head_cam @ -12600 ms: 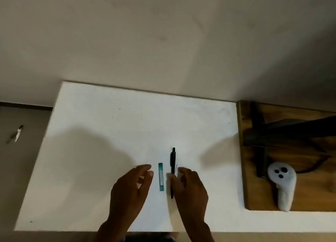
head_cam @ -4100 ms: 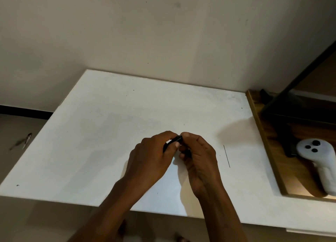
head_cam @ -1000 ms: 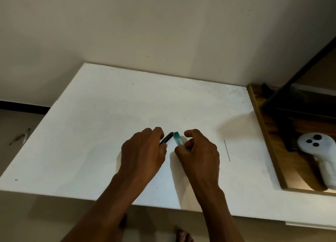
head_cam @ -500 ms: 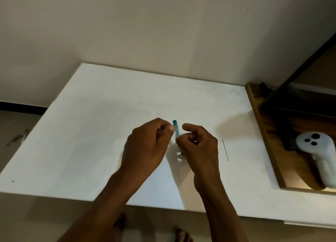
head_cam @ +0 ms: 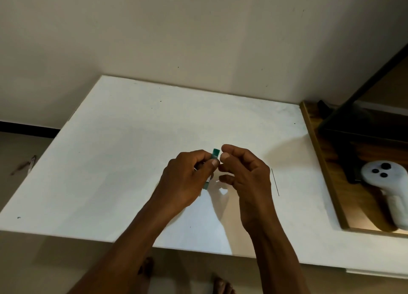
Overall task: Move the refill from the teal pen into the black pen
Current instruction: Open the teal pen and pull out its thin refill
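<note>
My left hand (head_cam: 187, 179) is shut on the teal pen (head_cam: 215, 153), holding it nearly upright just above the white table (head_cam: 114, 161). The pen's top end shows above my thumb and its lower end pokes out below my palm. My right hand (head_cam: 245, 174) pinches thumb and forefinger together right beside the pen's top end. A hair-thin refill (head_cam: 223, 144) seems to stick up from that pinch. It is almost too fine to make out. The black pen is out of sight.
A thin dark rod (head_cam: 275, 182) lies on the table right of my right hand. A wooden board (head_cam: 326, 172) at the right edge carries a white controller (head_cam: 390, 183) and a dark stand. The wall runs along the table's far edge.
The teal pen has passed from my right hand to my left hand. My right fingers now pinch at its top end. The black pen seen a second ago is no longer visible.
</note>
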